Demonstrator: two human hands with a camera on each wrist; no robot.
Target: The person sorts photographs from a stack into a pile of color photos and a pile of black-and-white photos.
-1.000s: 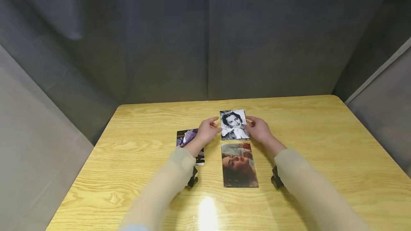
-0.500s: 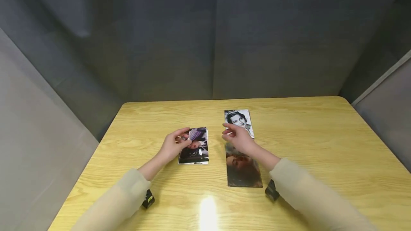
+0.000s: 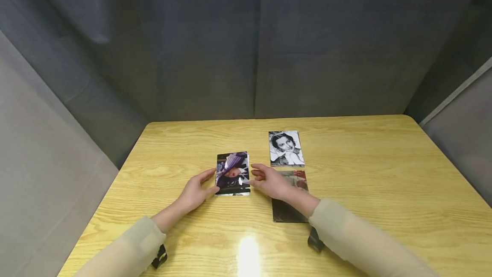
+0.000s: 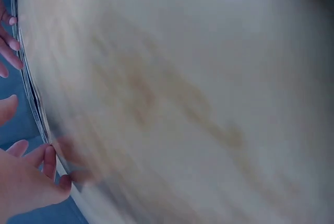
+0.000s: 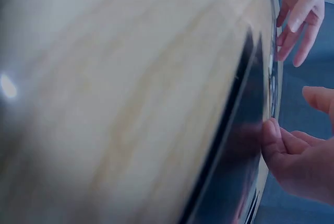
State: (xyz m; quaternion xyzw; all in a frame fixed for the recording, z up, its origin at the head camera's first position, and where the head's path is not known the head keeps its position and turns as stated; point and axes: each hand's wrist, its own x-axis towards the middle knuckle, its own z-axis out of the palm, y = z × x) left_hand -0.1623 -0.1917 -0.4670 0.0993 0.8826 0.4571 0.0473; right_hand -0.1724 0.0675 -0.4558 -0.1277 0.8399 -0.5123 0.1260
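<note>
A stack of photo prints, topped by a picture in purple and black, lies left of centre in the head view. White edges of a print below stick out at its right and bottom. My left hand is at its left side, thumb by the lower left corner and fingertips along the edge. Opposite, my right hand has its fingertips and thumb right at the right edge. In the right wrist view, the right hand rests low beside the tabletop with its fingers loosely bent. Neither hand grips the stack round.
Behind the right hand lies a black-and-white portrait print. A darker colour portrait print is in front of it, partly hidden by my right hand and wrist. The wooden table ends at a dark grey curtain.
Both hands have left the black-and-white print and moved left to the purple-topped stack. The left arrived first, over its left edge; the right followed to its right edge.
</note>
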